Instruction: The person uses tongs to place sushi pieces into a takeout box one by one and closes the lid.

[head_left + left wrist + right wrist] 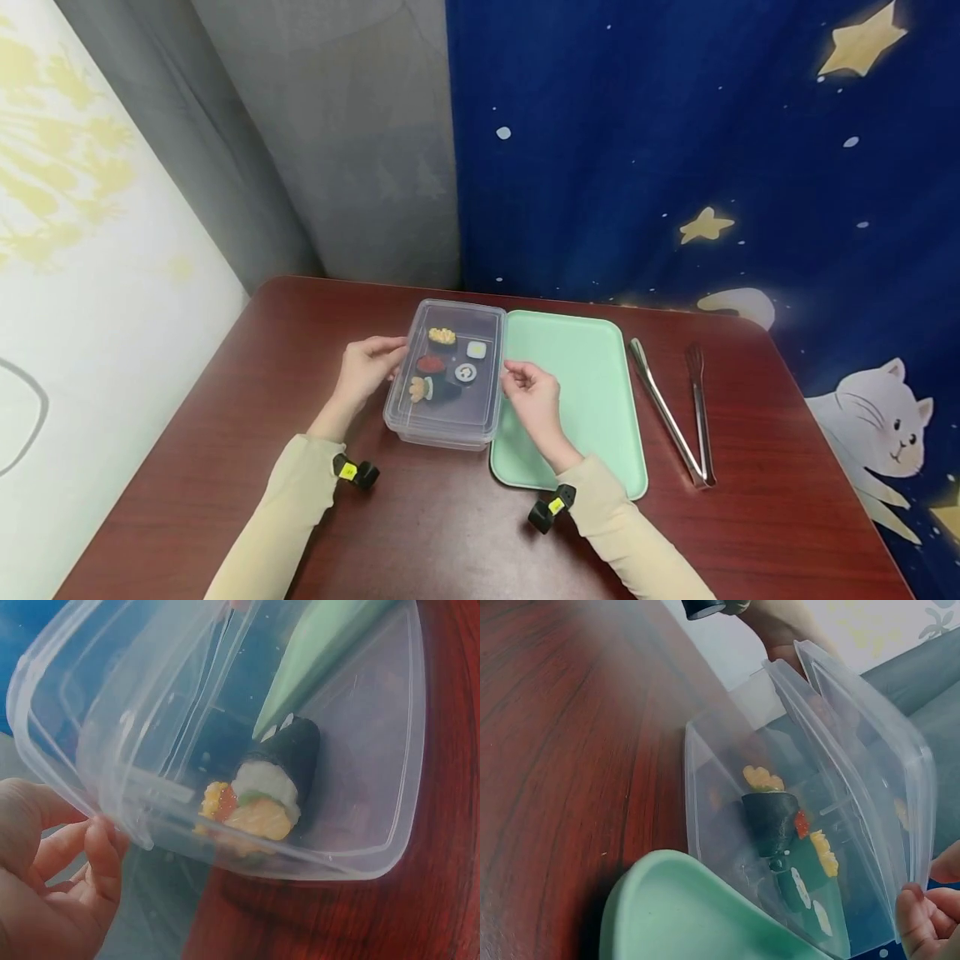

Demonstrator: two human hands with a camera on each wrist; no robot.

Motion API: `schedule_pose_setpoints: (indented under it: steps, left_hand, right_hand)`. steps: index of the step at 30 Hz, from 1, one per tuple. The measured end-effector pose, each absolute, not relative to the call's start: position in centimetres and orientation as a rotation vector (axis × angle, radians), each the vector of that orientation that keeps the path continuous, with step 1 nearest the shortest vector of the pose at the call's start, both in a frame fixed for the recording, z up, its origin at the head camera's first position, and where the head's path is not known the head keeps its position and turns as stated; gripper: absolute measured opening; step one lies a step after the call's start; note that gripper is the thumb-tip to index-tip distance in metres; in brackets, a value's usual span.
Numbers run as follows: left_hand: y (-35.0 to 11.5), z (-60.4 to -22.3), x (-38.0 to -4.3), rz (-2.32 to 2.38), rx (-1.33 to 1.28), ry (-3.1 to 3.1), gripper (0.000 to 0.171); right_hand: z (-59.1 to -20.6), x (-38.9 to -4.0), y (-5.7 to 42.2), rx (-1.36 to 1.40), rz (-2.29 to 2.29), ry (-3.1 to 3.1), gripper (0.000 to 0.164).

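A clear plastic box (442, 439) stands left of the green tray, with its clear lid (468, 319) over it. Through the lid show several sushi pieces: a hand roll (422, 389), a red-topped piece (431, 363), a yellow-topped piece (442, 336), a round roll (466, 372) and a small white square piece (476, 350). My left hand (364, 367) pinches the lid's left edge. At the right edge, my right hand (533, 392) pinches it between thumb and fingers. A gap shows between lid and box rim in the right wrist view.
The light green tray (577, 350) lies against the box's right side. Metal tongs (667, 417), spread apart, lie right of the tray. Everything stands on a dark red wooden table (420, 533), with curtains (600, 167) behind its far edge.
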State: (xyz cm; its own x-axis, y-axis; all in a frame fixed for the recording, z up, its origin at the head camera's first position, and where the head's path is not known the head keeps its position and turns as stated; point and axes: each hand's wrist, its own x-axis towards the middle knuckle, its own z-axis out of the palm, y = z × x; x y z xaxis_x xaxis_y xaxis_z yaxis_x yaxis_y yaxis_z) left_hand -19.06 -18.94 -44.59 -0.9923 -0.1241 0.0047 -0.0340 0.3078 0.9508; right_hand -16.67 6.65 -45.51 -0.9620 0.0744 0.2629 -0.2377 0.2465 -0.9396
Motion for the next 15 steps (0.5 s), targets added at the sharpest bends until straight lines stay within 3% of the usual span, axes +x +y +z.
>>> schedule_pose_setpoints:
  steps: [15]
  left_hand:
    - [-19.16,-44.79,-18.96,-1.635,0.106,-2.637,0.026]
  right_hand:
    - [-44.86,-17.28,6.98,0.205,1.502,-2.533,0.015]
